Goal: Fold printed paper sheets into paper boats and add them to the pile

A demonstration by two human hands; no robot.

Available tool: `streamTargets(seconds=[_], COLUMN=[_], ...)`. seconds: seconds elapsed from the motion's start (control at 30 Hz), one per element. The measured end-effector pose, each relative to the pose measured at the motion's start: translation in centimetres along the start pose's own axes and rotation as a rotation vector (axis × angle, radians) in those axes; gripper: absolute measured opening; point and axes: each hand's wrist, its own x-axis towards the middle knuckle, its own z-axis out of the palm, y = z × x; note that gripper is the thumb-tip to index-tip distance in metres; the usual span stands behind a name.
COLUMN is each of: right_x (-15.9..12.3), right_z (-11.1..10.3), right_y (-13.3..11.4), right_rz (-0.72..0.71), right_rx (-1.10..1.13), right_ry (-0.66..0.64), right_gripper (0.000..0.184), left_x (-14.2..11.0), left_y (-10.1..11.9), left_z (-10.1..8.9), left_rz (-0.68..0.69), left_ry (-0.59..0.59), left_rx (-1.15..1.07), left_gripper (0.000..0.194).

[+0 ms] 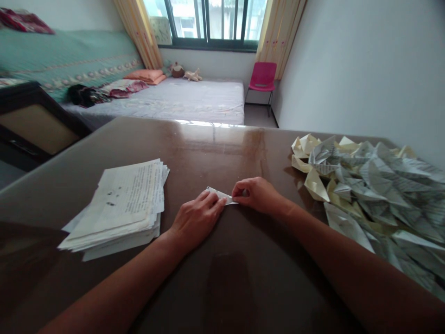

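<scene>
We had a small folded piece of white paper (pixel 228 200) on the brown tabletop (pixel 222 287), between our two hands. Our left hand (pixel 197 217) lay over its left part, fingers pressed flat on it rather than closed around it. Our right hand (pixel 257 194) pinched its right end between thumb and fingers.

To the left of our left hand, apart from it, sat a loose stack of printed sheets (pixel 121 199), edges uneven, some jutting out beneath. The top sheet bore lines of print and a few dark marks, too small for us to read. To the right, a broad heap of folded paper shapes (pixel 375 185) covered that side of the table, some cream and some white with printed lines we could not make out. The heap lay close beside our right forearm, its near part running along it; the space between stack and heap held only our hands, our arms and the folded piece.

Past the table's far edge stood a bed (pixel 194 99) with orange pillows (pixel 146 75), rumpled clothes (pixel 90 95) and soft toys (pixel 192 74). A pink chair (pixel 263 77) stood right of the bed, below the curtained window (pixel 208 23). A dark cabinet (pixel 38 120) stood at the left.
</scene>
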Motion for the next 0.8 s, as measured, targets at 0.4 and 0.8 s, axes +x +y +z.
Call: streamTargets(seconds=[0.4,0.8], right_x=[-0.6,-0.1], right_z=[-2.2,0.2], right_y=[0.1,-1.4], right_rz=[-0.258,-0.074], right_rx=[-0.134,-0.354], right_ry=[-0.197,-0.066], right_gripper=[0.023,0.029], left_x=[0.5,0.4], left_y=[0.2,0.2], left_z=[-0.2,-0.2], left_rz=[-0.082,-0.068], left_ry=[-0.076,0.095], left_rx=[-0.039,0.063], left_gripper=[0.029,0.041])
